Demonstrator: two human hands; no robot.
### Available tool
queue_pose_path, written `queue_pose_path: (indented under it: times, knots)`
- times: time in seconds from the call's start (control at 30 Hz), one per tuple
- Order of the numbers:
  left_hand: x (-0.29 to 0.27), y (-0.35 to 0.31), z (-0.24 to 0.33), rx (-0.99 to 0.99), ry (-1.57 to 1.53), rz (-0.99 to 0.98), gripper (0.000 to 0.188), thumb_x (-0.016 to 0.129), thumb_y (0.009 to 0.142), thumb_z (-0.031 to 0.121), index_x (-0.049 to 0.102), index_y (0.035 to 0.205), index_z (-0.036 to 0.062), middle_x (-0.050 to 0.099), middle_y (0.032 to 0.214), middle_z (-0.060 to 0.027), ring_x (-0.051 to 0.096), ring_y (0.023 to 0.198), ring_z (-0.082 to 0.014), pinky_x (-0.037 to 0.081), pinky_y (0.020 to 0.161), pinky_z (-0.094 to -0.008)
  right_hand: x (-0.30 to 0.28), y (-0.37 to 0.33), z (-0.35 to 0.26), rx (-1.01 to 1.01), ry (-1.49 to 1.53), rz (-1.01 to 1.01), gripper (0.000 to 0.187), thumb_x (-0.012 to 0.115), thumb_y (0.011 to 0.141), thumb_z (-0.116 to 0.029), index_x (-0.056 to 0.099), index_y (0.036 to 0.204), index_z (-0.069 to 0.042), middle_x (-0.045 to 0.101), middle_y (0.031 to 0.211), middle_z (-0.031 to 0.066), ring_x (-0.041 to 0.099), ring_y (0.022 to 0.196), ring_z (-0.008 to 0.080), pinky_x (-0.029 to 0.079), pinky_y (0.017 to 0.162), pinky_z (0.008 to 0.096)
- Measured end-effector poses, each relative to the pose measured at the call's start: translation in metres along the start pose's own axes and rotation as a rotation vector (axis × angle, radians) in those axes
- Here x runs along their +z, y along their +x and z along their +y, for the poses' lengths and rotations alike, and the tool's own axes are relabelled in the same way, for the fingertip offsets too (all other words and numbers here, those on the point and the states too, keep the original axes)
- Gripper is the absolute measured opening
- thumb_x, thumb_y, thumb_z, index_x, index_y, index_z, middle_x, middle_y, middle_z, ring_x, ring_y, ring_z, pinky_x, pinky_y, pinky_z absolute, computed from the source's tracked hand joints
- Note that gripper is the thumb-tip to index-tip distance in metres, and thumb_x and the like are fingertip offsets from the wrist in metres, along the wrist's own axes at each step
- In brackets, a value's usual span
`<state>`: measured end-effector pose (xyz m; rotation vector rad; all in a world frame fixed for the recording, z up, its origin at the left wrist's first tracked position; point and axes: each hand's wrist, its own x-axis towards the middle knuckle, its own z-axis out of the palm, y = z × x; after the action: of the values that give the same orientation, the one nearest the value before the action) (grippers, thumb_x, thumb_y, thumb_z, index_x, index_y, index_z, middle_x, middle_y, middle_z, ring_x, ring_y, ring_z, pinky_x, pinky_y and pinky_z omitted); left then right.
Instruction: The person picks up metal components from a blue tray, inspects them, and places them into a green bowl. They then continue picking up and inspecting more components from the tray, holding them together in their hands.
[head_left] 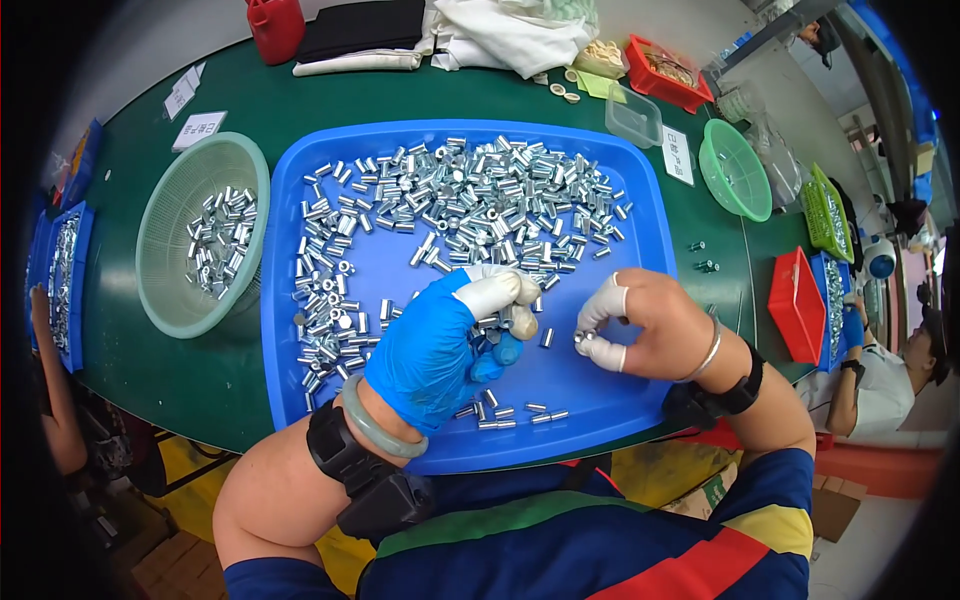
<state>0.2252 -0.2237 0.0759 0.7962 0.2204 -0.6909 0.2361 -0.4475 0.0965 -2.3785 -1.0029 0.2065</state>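
A blue tray (650,240) holds a great heap of shiny zinc-coloured rivet nuts (480,195). Above its near half, my left hand (430,345), in a blue glove with pale finger cots on its thumb and fingertips, is closed around several rivet nuts (488,325). To its right, my right hand (650,320) has white finger cots on thumb and forefinger. Those two tips pinch one rivet nut (583,337), seen nearly end-on. Between the hands a single rivet nut (547,338) lies on the tray floor, and a few more (537,408) are scattered near the front rim.
Left of the tray stands a pale green basket (160,240) with some rivet nuts. At the right are a green basket (735,170), a red bin (797,305) and a few loose parts (707,266). A clear box (633,118) sits behind. Other people work at both sides.
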Motion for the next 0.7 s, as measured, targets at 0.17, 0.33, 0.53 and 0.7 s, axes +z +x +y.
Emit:
queue_pose_path:
  times: [0.17, 0.33, 0.53, 0.7]
  knots:
    - [0.003, -0.001, 0.0, -0.104, 0.07, -0.01, 0.021, 0.047, 0.088, 0.021, 0.058, 0.094, 0.0041, 0.058, 0.076, -0.004, 0.047, 0.055, -0.007, 0.033, 0.043, -0.0171, 0.002, -0.024, -0.017, 0.205, 0.312, 0.002, 0.015, 0.073, 0.067, -0.006, 0.062, 0.075, -0.008, 0.06, 0.07, 0.0008, 0.054, 0.061, 0.0126, 0.042, 0.052, 0.0243]
    - [0.003, 0.0, -0.003, -0.144, 0.098, -0.027, 0.022, 0.047, 0.088, 0.022, 0.058, 0.094, 0.0047, 0.059, 0.076, -0.0034, 0.046, 0.053, -0.0062, 0.032, 0.041, -0.0174, 0.003, -0.032, -0.017, 0.222, 0.38, 0.021, 0.014, 0.073, 0.067, -0.006, 0.062, 0.076, -0.008, 0.061, 0.07, 0.0011, 0.054, 0.06, 0.013, 0.043, 0.052, 0.0245]
    - [0.004, 0.0, -0.007, -0.152, 0.122, -0.011, 0.023, 0.049, 0.087, 0.023, 0.058, 0.095, 0.0047, 0.059, 0.076, -0.0042, 0.045, 0.052, -0.0075, 0.032, 0.041, -0.0181, 0.009, -0.04, -0.014, 0.145, 0.381, 0.086, 0.013, 0.072, 0.068, -0.006, 0.063, 0.077, -0.008, 0.061, 0.071, 0.0015, 0.054, 0.058, 0.0143, 0.043, 0.052, 0.0251]
    - [0.006, 0.0, -0.007, -0.163, 0.131, 0.008, 0.023, 0.049, 0.086, 0.024, 0.058, 0.096, 0.0042, 0.059, 0.076, -0.0056, 0.046, 0.054, -0.0088, 0.033, 0.041, -0.0187, 0.011, -0.045, -0.012, 0.198, 0.427, 0.049, 0.013, 0.072, 0.068, -0.007, 0.063, 0.077, -0.008, 0.061, 0.07, 0.0016, 0.054, 0.057, 0.0151, 0.043, 0.052, 0.0256]
